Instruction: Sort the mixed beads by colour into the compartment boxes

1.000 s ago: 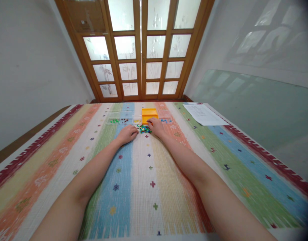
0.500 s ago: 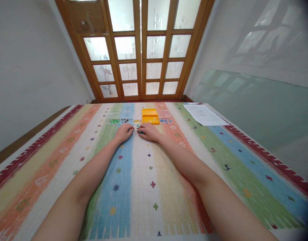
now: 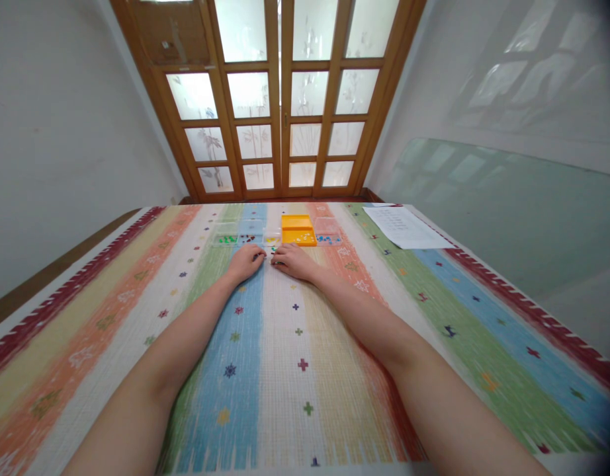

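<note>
Both my arms reach far out over a striped tablecloth (image 3: 295, 370). My left hand (image 3: 245, 262) lies knuckles up with its fingers curled in, fingertips just short of a small clear box of dark pieces (image 3: 246, 237). My right hand (image 3: 293, 259) rests palm down over a pile of small coloured pieces (image 3: 272, 250), hiding almost all of it, its fingers drawn together and pointing left. The two hands nearly touch. An orange tray (image 3: 298, 231) stands right behind my right hand.
More clear boxes sit in the same row: green pieces (image 3: 225, 238), yellow ones (image 3: 270, 237), blue ones (image 3: 329, 236). A printed sheet of paper (image 3: 404, 225) lies at the far right. Wooden glazed doors (image 3: 280, 99) stand beyond the table.
My right hand came back from the orange tray and settled to the left over the pile, covering it. My left hand slid forward toward the boxes. Since half a second ago, little has moved.
</note>
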`<state>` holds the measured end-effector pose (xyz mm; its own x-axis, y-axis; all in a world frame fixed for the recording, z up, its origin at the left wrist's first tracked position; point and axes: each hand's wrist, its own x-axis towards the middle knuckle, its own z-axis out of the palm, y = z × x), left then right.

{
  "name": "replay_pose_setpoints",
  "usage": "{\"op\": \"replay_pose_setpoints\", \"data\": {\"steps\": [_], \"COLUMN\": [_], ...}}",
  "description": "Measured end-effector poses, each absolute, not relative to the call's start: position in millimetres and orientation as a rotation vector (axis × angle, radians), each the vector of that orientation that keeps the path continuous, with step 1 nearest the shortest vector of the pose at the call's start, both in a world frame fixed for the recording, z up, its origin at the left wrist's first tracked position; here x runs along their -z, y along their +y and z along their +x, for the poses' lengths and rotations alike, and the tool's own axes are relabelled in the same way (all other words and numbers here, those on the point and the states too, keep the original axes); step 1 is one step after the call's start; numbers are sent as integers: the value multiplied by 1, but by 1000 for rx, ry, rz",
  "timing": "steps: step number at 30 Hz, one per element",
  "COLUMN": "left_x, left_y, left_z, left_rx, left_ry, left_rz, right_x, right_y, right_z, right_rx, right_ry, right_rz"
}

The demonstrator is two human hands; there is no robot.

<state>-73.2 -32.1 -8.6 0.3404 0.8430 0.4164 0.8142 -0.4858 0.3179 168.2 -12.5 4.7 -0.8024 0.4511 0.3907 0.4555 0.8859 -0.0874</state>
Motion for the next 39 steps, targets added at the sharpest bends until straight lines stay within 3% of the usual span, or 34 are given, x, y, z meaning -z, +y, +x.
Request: {"op": "replay_pose_setpoints", "data": {"steps": [39], "left_x": [8], "left_y": [-32], "left_z": [-71], "left_rx": [-757], "left_ry": [1565], "left_rz": [2503], "right_x": [-5], "right_y": [-10], "right_z": [170], "right_rx": [-15], "right_ry": [-2621], "right_rz": [-812]}}
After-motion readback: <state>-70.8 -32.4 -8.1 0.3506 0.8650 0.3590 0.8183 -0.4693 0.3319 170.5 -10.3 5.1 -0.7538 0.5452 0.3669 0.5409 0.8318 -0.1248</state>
